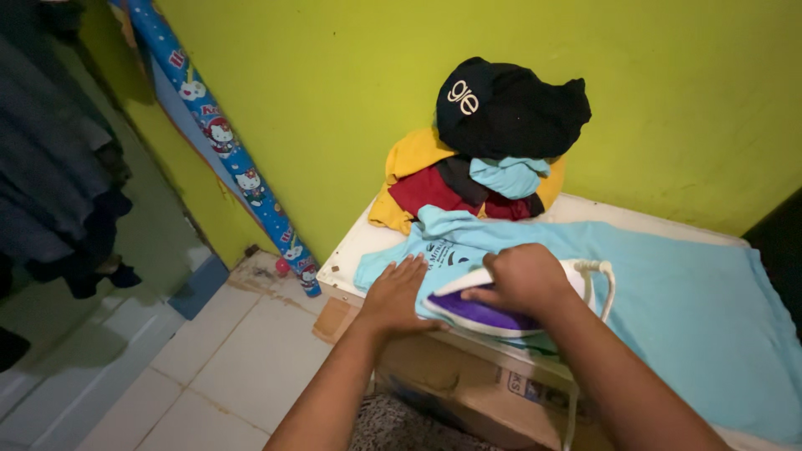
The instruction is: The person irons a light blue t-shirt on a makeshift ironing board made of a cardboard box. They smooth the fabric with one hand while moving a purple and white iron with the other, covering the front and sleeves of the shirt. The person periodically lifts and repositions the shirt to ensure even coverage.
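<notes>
My right hand (522, 278) grips the white handle of a purple and white clothes iron (489, 316) that rests on a light blue shirt (668, 292). The shirt is spread over a white board (351, 250) laid on cardboard. My left hand (399, 292) lies flat, fingers spread, on the shirt's left edge just beside the iron's tip. The iron's white cord (603, 284) loops up behind my right hand.
A heap of clothes (489, 159), black, yellow, red and light blue, is piled against the yellow-green wall (334, 100) behind the shirt. A blue patterned roll (225, 142) leans on the wall at left. Dark garments (58, 167) hang far left. White tiled floor (217, 367) lies below.
</notes>
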